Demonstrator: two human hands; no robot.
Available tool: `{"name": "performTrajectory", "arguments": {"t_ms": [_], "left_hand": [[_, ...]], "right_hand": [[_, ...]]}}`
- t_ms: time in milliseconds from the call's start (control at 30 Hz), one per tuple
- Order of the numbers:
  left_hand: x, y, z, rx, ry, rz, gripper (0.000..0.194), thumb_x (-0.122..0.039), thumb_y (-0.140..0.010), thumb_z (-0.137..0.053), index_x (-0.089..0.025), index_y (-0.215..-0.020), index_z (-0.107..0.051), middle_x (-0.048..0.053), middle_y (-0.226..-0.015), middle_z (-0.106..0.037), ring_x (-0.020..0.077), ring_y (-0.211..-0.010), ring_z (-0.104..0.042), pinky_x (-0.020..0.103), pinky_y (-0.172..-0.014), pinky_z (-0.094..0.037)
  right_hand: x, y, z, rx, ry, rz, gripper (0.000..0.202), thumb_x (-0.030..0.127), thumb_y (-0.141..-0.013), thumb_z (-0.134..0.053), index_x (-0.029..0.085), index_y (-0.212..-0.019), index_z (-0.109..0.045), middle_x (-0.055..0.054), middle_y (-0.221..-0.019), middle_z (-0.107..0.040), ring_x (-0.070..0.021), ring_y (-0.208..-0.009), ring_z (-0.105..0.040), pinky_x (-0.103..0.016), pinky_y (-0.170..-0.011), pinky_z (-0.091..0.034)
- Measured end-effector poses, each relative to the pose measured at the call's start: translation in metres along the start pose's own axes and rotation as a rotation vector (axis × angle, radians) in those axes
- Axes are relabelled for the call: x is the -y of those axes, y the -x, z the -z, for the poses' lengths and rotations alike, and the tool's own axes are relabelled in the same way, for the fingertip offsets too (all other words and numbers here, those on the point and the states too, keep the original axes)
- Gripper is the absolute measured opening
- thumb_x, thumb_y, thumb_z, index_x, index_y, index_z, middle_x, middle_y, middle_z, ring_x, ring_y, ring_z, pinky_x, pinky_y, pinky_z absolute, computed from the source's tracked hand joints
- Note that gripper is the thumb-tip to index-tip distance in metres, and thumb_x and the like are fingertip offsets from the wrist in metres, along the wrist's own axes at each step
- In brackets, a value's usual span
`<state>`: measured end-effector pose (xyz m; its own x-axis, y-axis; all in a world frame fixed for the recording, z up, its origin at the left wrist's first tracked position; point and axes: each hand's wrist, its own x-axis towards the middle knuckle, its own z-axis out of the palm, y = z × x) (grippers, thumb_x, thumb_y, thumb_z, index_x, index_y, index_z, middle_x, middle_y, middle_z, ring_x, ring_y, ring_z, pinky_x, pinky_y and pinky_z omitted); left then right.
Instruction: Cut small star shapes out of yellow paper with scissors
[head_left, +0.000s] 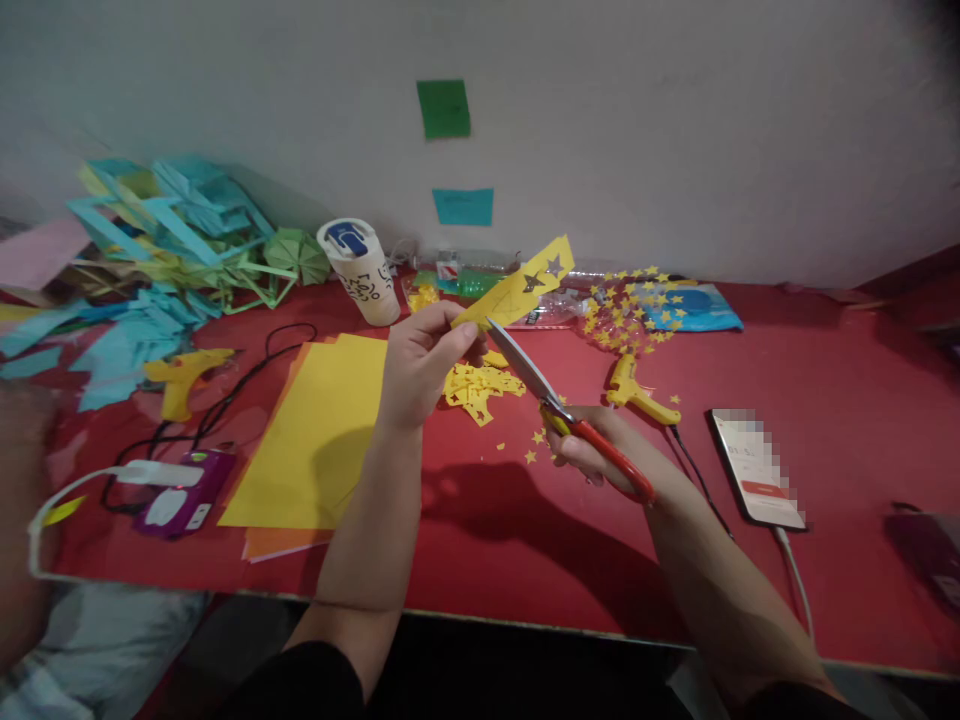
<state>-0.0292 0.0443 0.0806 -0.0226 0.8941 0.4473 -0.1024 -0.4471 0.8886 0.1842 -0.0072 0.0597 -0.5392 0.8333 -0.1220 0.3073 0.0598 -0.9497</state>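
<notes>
Pinched in my left hand (429, 362) is a strip of yellow paper (517, 285) that has star-shaped holes near its far end. My right hand (592, 440) is closed round the red handles of a pair of scissors (525, 370). Their blade tips meet the strip's lower edge beside my left thumb; whether the blades are apart is hard to see. Below the strip lies a heap of yellow paper scraps (480, 390) with star cut-outs. A few small yellow stars (531, 456) are scattered on the red table (510, 560).
Yellow sheets (307, 440) lie left of my forearm. Further left are a yellow glue gun (184, 380), a purple power strip (187, 495) and folded blue paper (202, 200). A white tumbler (360, 275) stands behind. Rightward are another glue gun (641, 393) and a phone (754, 465) on a cable.
</notes>
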Motion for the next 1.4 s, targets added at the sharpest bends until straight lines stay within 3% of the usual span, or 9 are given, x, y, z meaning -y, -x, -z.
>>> {"name": "performTrajectory", "arguments": {"t_ms": [400,667,1133,1400], "left_hand": [[0.0,0.0,0.0,0.012,0.011,0.016,0.012,-0.019,-0.073,-0.06,-0.017,-0.062,-0.064,-0.003,-0.054,-0.061,0.0061,-0.05,-0.056,0.019,-0.048,-0.049],[-0.005,0.001,0.004,0.044,-0.048,0.061,0.013,-0.019,-0.072,-0.059,-0.017,-0.06,-0.062,-0.002,-0.053,-0.059,0.0066,-0.048,-0.055,0.02,-0.047,-0.047],[-0.008,0.0,0.012,0.078,-0.045,0.133,0.015,-0.02,-0.072,-0.062,-0.016,-0.058,-0.064,-0.002,-0.052,-0.061,0.0054,-0.045,-0.054,0.018,-0.045,-0.047],[-0.006,0.0,0.012,0.071,-0.054,0.147,0.014,-0.02,-0.072,-0.062,-0.016,-0.059,-0.065,-0.002,-0.053,-0.061,0.0059,-0.046,-0.055,0.019,-0.045,-0.047]], "right_hand": [[0.002,0.001,-0.001,-0.011,0.029,-0.026,0.056,0.076,-0.075,-0.05,0.022,-0.063,-0.042,0.003,-0.056,-0.041,-0.0073,-0.044,-0.035,-0.023,-0.039,-0.026],[0.004,0.001,0.001,-0.039,0.092,-0.046,0.046,0.063,-0.078,-0.052,0.022,-0.06,-0.04,0.004,-0.053,-0.042,-0.0079,-0.044,-0.039,-0.023,-0.042,-0.033],[0.018,0.001,0.005,-0.024,0.13,-0.127,0.054,0.072,-0.071,-0.056,0.022,-0.056,-0.042,0.005,-0.045,-0.04,-0.008,-0.039,-0.039,-0.023,-0.038,-0.03],[0.015,-0.001,0.004,-0.021,0.139,-0.125,0.056,0.074,-0.072,-0.055,0.022,-0.056,-0.041,0.004,-0.048,-0.043,-0.0079,-0.04,-0.042,-0.023,-0.039,-0.032]]}}
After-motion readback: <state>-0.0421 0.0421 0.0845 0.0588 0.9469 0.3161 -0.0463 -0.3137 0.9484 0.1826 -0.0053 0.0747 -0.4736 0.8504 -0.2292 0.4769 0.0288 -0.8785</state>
